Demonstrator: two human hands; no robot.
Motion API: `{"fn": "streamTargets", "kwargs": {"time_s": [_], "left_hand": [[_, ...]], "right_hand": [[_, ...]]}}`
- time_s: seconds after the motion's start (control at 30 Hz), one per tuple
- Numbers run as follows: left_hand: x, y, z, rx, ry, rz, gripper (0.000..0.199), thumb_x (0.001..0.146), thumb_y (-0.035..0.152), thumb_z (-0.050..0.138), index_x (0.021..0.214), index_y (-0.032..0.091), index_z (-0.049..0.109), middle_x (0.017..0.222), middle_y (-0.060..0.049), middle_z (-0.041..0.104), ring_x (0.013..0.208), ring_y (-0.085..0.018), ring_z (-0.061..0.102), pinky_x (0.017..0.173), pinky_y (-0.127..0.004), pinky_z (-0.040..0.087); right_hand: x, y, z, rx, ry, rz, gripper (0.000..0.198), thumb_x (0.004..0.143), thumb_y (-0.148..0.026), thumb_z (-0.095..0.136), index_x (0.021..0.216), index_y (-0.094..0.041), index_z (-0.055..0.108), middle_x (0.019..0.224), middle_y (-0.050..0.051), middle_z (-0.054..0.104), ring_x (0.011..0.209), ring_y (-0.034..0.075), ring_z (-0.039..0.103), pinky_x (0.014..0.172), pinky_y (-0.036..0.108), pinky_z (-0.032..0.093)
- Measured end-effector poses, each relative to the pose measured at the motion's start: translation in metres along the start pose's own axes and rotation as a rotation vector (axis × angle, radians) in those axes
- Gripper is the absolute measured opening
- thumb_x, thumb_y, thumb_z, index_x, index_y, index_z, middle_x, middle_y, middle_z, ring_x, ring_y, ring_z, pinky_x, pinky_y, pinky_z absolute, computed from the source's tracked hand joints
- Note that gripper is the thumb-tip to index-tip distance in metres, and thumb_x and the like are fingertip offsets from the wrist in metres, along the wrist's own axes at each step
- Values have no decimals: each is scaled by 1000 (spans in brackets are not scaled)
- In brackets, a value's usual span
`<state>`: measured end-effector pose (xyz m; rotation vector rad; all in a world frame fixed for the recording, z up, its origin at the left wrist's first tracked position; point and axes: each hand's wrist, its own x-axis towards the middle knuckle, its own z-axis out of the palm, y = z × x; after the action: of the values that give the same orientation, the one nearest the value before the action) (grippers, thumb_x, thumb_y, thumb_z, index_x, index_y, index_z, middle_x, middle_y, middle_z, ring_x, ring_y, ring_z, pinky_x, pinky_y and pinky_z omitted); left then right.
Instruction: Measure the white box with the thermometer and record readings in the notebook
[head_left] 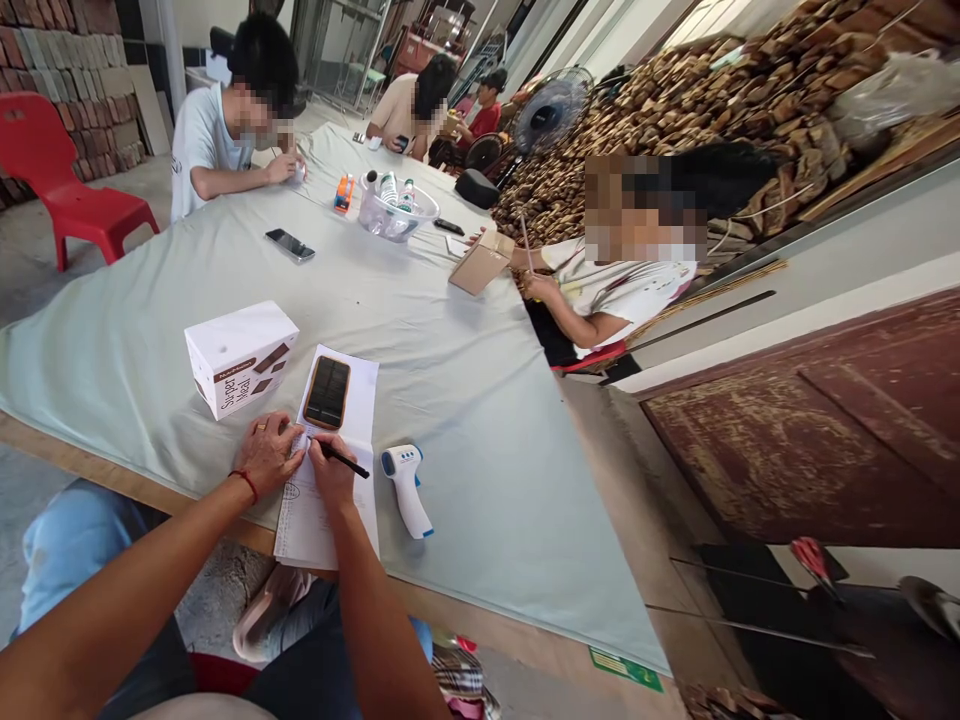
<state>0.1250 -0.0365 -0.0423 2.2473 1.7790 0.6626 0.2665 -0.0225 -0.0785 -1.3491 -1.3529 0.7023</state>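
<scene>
Black pen (343, 460) is being pinched in the right hand (332, 476), tip angled onto the paper sheet (330, 500). The left hand (268, 455) is lying flat with fingers together, pinning the sheet's left edge near the tabletop (450, 400) front. The sheet is likely thin, limp and prone to sliding, so pressing beside the writing line suits it; the pen is light and stiff, gripped low on the barrel. A phone (327, 392) is weighing the sheet's top; a white box (240, 358) and thermometer (406, 485) are flanking it.
</scene>
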Motion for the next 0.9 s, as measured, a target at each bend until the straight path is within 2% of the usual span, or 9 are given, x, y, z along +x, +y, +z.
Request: {"fn": "streamTargets", "kwargs": {"time_s": [0.9], "left_hand": [[1, 1, -1, -8, -6, -1, 28, 84, 32, 63, 112, 26, 65, 117, -9, 54, 112, -27, 50, 105, -46, 38]], "right_hand": [[0, 4, 0, -3, 56, -4, 18, 76, -35, 53, 73, -21, 64, 70, 1, 68, 66, 18, 59, 69, 32, 52]]}}
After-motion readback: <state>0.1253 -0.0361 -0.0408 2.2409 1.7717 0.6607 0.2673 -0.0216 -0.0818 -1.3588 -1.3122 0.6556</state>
